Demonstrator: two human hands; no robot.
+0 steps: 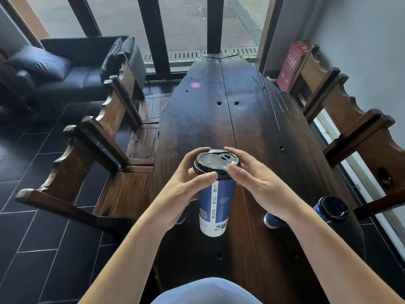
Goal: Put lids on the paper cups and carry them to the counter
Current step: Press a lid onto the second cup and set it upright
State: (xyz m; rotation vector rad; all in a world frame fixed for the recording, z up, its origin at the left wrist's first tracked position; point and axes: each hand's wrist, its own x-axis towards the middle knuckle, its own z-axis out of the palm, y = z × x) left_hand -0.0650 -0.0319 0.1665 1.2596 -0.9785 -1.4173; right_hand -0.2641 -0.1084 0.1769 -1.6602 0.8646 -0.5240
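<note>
A tall blue and white paper cup (215,205) stands on the dark wooden table (252,119) in front of me, with a black lid (215,161) on its rim. My left hand (186,185) curls round the lid's left edge, thumb on the near rim. My right hand (252,174) grips the lid's right edge, thumb on top. A second blue cup with a black lid (331,208) stands at the right. Another blue cup (271,220) shows partly behind my right wrist. A bit of a further cup (180,219) peeks from behind my left wrist.
Heavy wooden chairs line the table's left side (105,137) and right side (359,128). A red box (292,62) leans at the far right. A black sofa (72,62) sits at the back left, by tall windows. The floor has dark tiles.
</note>
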